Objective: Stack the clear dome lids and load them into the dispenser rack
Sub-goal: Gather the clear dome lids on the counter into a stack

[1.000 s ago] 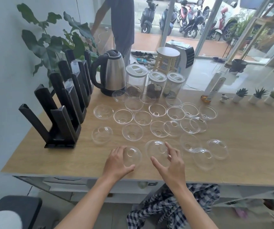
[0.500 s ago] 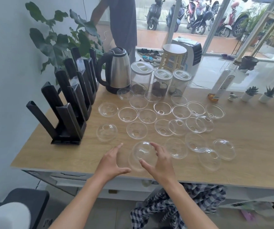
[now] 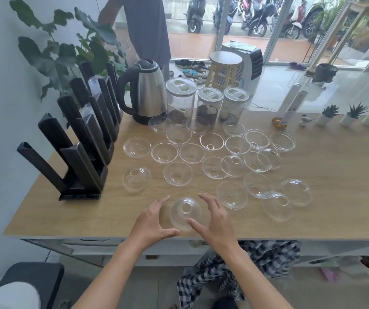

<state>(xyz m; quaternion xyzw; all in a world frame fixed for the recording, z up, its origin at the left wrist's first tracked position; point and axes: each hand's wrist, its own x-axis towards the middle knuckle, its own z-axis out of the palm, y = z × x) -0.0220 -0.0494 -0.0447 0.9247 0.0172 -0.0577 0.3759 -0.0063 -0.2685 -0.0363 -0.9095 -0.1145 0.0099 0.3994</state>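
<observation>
Two clear dome lids (image 3: 185,214) sit nested as a small stack near the table's front edge. My left hand (image 3: 154,221) cups the stack's left side, thumb at its near rim. From the other side my right hand (image 3: 216,221) holds it, thumb lying over the dome. Several more loose dome lids (image 3: 212,168) are spread over the middle of the wooden table (image 3: 312,215), some dome up and some rim up. The black dispenser rack (image 3: 83,150) stands at the left edge, with a few lids in its far slots.
A steel kettle (image 3: 150,92) and three lidded jars (image 3: 208,105) stand behind the lids. Small potted succulents (image 3: 353,114) line the far right. A person (image 3: 143,27) stands beyond the table by a leafy plant (image 3: 67,52).
My right hand carried a lid leftward and set it on the lid by my left hand. Both hands now close around that stack.
</observation>
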